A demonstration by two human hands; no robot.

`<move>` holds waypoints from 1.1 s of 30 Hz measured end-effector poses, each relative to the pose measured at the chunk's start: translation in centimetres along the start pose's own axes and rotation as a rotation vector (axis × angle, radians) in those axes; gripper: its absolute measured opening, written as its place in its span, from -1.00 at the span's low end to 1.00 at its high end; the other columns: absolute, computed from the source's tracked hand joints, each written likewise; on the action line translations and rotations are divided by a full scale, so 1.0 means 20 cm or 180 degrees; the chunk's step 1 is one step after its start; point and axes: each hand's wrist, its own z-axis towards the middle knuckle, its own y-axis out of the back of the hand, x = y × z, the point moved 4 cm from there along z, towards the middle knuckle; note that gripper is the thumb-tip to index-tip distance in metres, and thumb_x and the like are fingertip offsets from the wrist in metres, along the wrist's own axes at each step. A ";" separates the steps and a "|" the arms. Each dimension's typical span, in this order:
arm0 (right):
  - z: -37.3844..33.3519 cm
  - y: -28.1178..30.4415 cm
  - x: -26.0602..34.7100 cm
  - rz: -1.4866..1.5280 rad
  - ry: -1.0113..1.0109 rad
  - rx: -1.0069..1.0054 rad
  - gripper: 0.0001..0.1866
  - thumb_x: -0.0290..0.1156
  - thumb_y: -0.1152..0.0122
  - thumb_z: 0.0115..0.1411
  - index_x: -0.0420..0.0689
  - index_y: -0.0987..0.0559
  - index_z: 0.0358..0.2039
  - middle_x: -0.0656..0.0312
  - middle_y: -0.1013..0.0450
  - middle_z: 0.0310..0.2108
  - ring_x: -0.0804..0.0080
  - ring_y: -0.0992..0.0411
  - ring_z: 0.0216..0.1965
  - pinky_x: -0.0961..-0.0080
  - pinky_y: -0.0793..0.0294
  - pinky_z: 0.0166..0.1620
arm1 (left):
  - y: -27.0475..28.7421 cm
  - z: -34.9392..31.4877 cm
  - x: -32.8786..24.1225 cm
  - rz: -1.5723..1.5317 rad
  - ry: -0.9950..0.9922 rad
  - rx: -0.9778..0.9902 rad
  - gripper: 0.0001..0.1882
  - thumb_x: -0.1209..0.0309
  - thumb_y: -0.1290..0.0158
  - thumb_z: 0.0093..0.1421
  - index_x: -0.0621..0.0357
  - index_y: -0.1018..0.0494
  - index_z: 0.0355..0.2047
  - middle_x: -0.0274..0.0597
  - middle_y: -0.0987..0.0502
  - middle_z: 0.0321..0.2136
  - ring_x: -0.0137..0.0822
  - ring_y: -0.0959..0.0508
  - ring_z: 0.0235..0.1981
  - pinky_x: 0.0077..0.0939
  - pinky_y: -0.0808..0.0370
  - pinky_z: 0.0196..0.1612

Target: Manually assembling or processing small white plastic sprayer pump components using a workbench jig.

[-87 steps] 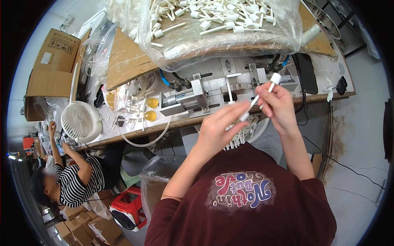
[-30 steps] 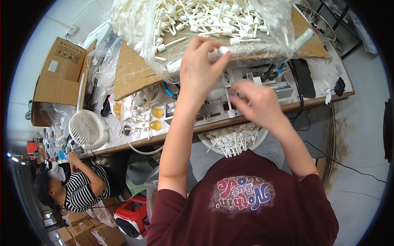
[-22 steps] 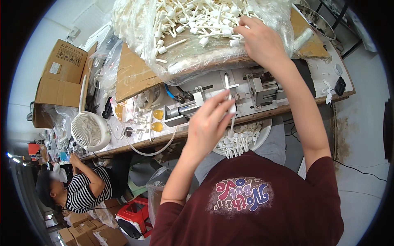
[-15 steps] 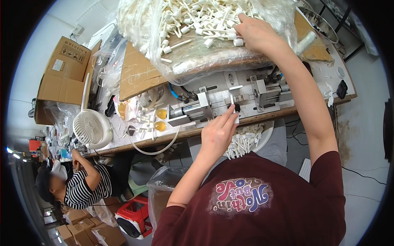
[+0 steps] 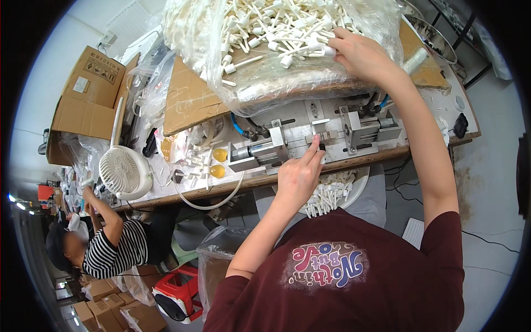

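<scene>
At the front edge of the bench, my left hand (image 5: 299,176) reaches into a metal clamping fixture (image 5: 332,136). Its index finger is stretched out and the fingertips rest beside a small black piece (image 5: 321,147); I see nothing held in it. My right hand (image 5: 362,57) is at the right edge of a heap of white plastic sticks with cylindrical caps (image 5: 287,25). Its fingers are slightly bent and apart, nearest to a white capped piece (image 5: 328,51). Clear plastic film (image 5: 260,98) lies under the heap. Two metal cylinders with blue and black hoses flank the fixture.
More white sticks fill a round tub (image 5: 360,185) below the bench edge. A white fan (image 5: 126,172), yellow round items (image 5: 218,170) and a cardboard box (image 5: 91,91) stand to the left. A person in a striped shirt (image 5: 119,252) sits further left, near a red stool (image 5: 178,290).
My right hand has shifted slightly right and down along the heap. A white piece under my left fingers in the fixture no longer shows. The person at left has raised an arm.
</scene>
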 end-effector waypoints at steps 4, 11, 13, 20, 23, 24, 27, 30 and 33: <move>-0.07 0.06 0.04 0.0323 -0.0033 -0.0014 -0.80 -0.36 -0.20 0.20 -0.23 -0.53 -0.27 0.07 -0.43 -0.24 0.06 -0.49 -0.18 0.16 -0.48 -0.15 | 0.00 0.00 0.01 -0.0082 0.0047 0.0053 -0.72 0.40 -0.26 0.03 0.08 -0.60 -0.20 -0.24 -0.52 0.10 -0.20 -0.62 -0.53 -0.42 -0.55 -0.43; -0.10 0.08 -0.02 0.1266 -0.0026 -0.0326 -0.74 -0.28 -0.23 0.22 -0.23 -0.50 -0.29 0.12 -0.43 -0.44 0.17 -0.45 -0.35 0.25 -0.41 -0.26 | 0.02 0.01 0.01 -0.0110 0.0025 0.0116 -0.73 0.40 -0.26 0.04 0.07 -0.59 -0.20 -0.25 -0.51 0.11 -0.20 -0.62 -0.53 -0.40 -0.55 -0.43; -0.11 0.08 -0.04 0.1895 -0.0428 -0.0374 -0.72 -0.22 -0.24 0.23 -0.22 -0.50 -0.32 0.21 -0.41 -0.52 0.35 -0.40 -0.46 0.38 -0.37 -0.35 | 0.01 0.00 0.01 -0.0090 0.0027 0.0125 -0.73 0.40 -0.26 0.05 0.07 -0.59 -0.20 -0.25 -0.52 0.11 -0.20 -0.62 -0.53 -0.40 -0.55 -0.44; -0.19 0.05 -0.05 0.4065 -0.1322 0.0021 -0.69 -0.10 -0.22 0.28 -0.10 -0.51 -0.29 0.48 -0.34 -0.53 0.79 -0.19 -0.54 0.75 -0.17 -0.48 | 0.03 -0.02 0.03 -0.0342 -0.0058 -0.0018 -0.73 0.43 -0.24 0.09 0.10 -0.58 -0.16 -0.22 -0.56 0.05 -0.24 -0.62 -0.55 -0.46 -0.56 -0.44; -0.26 0.06 0.04 0.4240 -0.1246 0.0191 -0.72 -0.14 -0.21 0.29 -0.10 -0.52 -0.24 0.46 -0.41 -0.49 0.81 -0.20 -0.55 0.77 -0.18 -0.48 | 0.08 0.00 0.03 -0.1228 0.0499 0.0064 -0.71 0.42 -0.22 0.15 0.16 -0.57 -0.10 -0.20 -0.60 -0.02 -0.35 -0.60 -0.57 -0.52 -0.56 -0.42; -0.29 0.07 0.07 0.4375 -0.1174 0.0347 -0.73 -0.16 -0.20 0.30 -0.11 -0.52 -0.22 0.45 -0.44 -0.46 0.81 -0.21 -0.54 0.78 -0.19 -0.48 | 0.12 0.03 0.01 -0.1624 0.0776 0.0113 -0.70 0.41 -0.22 0.17 0.18 -0.56 -0.08 -0.19 -0.61 -0.04 -0.39 -0.59 -0.58 -0.54 -0.56 -0.41; -0.42 0.04 0.17 0.4695 -0.0869 0.0867 -0.73 -0.23 -0.17 0.31 -0.12 -0.53 -0.10 0.37 -0.55 -0.34 0.80 -0.29 -0.51 0.78 -0.23 -0.47 | 0.17 0.08 0.06 -0.3705 0.1461 -0.0104 -0.52 0.39 -0.10 0.30 0.27 -0.35 0.19 0.03 -0.48 0.10 -0.39 -0.60 -0.34 -0.48 -0.62 -0.32; -0.57 -0.02 0.30 0.4817 -0.0621 0.1616 -0.70 -0.23 -0.16 0.33 -0.14 -0.50 -0.04 0.39 -0.50 -0.32 0.78 -0.31 -0.44 0.77 -0.26 -0.44 | 0.25 0.14 0.08 -0.5292 0.1710 -0.0312 -0.43 0.49 -0.07 0.31 0.35 -0.20 0.29 0.12 -0.44 0.11 -0.34 -0.60 -0.22 -0.46 -0.66 -0.22; -0.67 -0.08 0.36 0.5166 -0.0712 0.1863 -0.75 -0.29 -0.11 0.36 -0.16 -0.47 -0.06 0.37 -0.49 -0.32 0.78 -0.30 -0.45 0.78 -0.25 -0.44 | 0.29 0.12 0.10 -0.4804 0.1885 -0.0170 -0.58 0.49 -0.09 0.30 0.37 -0.39 0.15 0.06 -0.54 -0.03 -0.37 -0.60 -0.24 -0.48 -0.66 -0.20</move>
